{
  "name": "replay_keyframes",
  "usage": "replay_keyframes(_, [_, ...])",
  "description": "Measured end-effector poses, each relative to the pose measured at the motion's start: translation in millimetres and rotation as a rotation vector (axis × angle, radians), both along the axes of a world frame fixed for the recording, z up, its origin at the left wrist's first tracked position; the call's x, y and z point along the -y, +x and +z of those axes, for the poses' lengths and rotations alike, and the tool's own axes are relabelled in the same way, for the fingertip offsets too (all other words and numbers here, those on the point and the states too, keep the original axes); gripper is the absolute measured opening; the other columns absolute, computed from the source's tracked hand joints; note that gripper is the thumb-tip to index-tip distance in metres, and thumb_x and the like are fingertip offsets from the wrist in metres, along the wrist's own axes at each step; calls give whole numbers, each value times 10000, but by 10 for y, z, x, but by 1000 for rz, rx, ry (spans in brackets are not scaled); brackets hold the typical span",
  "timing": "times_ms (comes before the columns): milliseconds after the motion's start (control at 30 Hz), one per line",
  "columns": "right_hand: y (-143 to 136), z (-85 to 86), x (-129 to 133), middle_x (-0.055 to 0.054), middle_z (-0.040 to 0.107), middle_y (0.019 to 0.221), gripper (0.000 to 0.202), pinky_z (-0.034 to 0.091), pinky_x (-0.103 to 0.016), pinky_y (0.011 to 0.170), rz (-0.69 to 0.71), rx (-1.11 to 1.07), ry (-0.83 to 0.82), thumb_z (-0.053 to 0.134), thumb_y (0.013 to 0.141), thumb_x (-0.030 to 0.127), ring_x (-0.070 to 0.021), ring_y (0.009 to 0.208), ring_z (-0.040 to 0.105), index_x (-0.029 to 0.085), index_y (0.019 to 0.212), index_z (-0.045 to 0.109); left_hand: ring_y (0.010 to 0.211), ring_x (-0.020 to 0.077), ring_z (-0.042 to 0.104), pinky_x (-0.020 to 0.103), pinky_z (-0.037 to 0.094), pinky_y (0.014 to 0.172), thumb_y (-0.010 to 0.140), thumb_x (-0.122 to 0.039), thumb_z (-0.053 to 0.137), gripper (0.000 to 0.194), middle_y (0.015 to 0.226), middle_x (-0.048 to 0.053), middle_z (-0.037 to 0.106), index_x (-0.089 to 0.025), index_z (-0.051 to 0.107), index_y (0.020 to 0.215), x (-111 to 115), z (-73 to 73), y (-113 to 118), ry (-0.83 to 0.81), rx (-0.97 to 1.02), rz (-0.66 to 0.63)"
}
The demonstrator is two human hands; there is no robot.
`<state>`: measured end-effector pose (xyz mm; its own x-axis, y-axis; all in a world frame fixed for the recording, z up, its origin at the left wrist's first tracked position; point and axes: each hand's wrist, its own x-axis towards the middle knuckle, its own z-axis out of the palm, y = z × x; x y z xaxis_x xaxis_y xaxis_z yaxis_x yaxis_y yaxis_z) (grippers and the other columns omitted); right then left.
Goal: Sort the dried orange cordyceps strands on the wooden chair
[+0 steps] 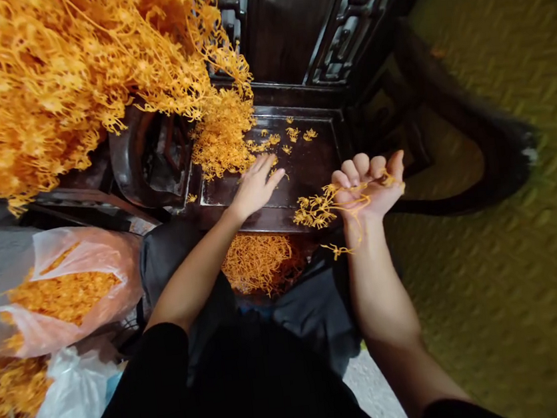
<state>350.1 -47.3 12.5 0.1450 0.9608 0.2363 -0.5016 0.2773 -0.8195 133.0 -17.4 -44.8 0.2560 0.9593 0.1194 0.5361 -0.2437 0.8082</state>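
My right hand (369,188) is turned palm up, its fingers curled around thin stems of orange flower sprigs (315,209). Their spidery heads hang out to the left of the hand, and one loose strand drops below the wrist. My left hand (258,188) is palm down over the dark wooden seat (299,173), fingers stretched and apart. It is beside a heap of small orange flower heads (224,138); whether the fingertips touch the heap I cannot tell. Several single flower heads (293,133) lie scattered on the seat beyond it.
A large mass of orange sprigs (67,79) fills the upper left, by a curved wooden armrest (135,161). A plastic bag (125,253) of orange pieces and a white bag (64,401) stand at left. Orange stems (257,262) lie between my knees. Another armrest (500,170) curves at right.
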Motion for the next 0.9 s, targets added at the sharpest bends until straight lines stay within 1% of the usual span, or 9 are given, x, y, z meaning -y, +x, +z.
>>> replay_keyframes(100, [-133, 59, 32, -38, 413, 603, 644, 401, -379, 606, -17, -38, 11, 657, 862, 698, -173, 582, 395, 227, 469, 459, 1370, 256, 595, 474, 449, 1180, 1039, -437, 505, 476, 1461, 169, 627, -181, 583, 1433, 139, 54, 150, -208, 442, -220])
replay_keyframes(233, [-141, 59, 47, -56, 586, 777, 633, 534, -435, 824, 50, -66, 3, 674, 886, 623, -203, 796, 590, 220, 453, 447, 940, 194, 746, 410, 607, 919, 847, -247, 773, 300, 1047, 130, 779, -130, 717, 1118, 236, 145, 167, -421, 581, -428])
replay_keyframes(300, [-61, 25, 64, -43, 647, 920, 575, 563, -448, 909, 112, 24, -1, 749, 849, 554, -208, 916, 640, 212, 480, 472, 841, 157, 718, 372, 621, 823, 843, -220, 756, 164, 952, 87, 761, -135, 728, 980, 225, 216, 66, -409, 589, -388])
replay_keyframes(367, [35, -22, 91, -43, 679, 1041, 481, 593, -463, 916, 163, 222, -10, 837, 788, 459, -227, 987, 673, 204, 528, 523, 827, 149, 694, 331, 621, 719, 865, -240, 729, 148, 977, 74, 733, -157, 719, 987, 193, 287, -63, -365, 619, -301])
replay_keyframes(467, [99, -97, 128, -51, 715, 1083, 344, 629, -422, 831, 175, 490, -55, 917, 711, 314, -221, 932, 715, 205, 656, 596, 755, 138, 663, 286, 581, 586, 863, -272, 736, 237, 1010, 78, 702, -180, 682, 1075, 150, 344, -206, -320, 633, -209])
replay_keyframes(533, [65, -142, 135, -35, 741, 995, 333, 634, -371, 753, 212, 573, -125, 944, 672, 272, -195, 817, 728, 227, 818, 648, 682, 120, 637, 281, 559, 561, 830, -273, 770, 324, 985, 75, 695, -182, 644, 1114, 129, 337, -252, -298, 615, -190])
replay_keyframes(667, [-41, -184, 112, 21, 710, 763, 421, 606, -316, 610, 270, 619, -246, 935, 691, 329, -174, 616, 713, 245, 1001, 662, 848, 170, 690, 325, 592, 730, 695, -244, 861, 554, 992, 73, 705, -182, 579, 1167, 74, 265, -323, -221, 596, -246])
replay_keyframes(767, [-21, -153, 105, 41, 689, 678, 395, 575, -298, 573, 241, 574, -227, 892, 758, 394, -163, 573, 682, 266, 1038, 644, 979, 194, 690, 343, 584, 825, 692, -209, 843, 516, 1075, 90, 708, -185, 578, 1134, 36, 220, -381, -110, 480, -298])
replay_keyframes(900, [43, -71, 126, -9, 758, 762, 322, 505, -247, 537, 329, 568, -234, 827, 830, 468, -123, 572, 626, 251, 1026, 695, 1108, 237, 641, 405, 540, 919, 827, -192, 748, 299, 1184, 112, 684, -189, 624, 1099, 134, 272, -359, 262, 132, 2])
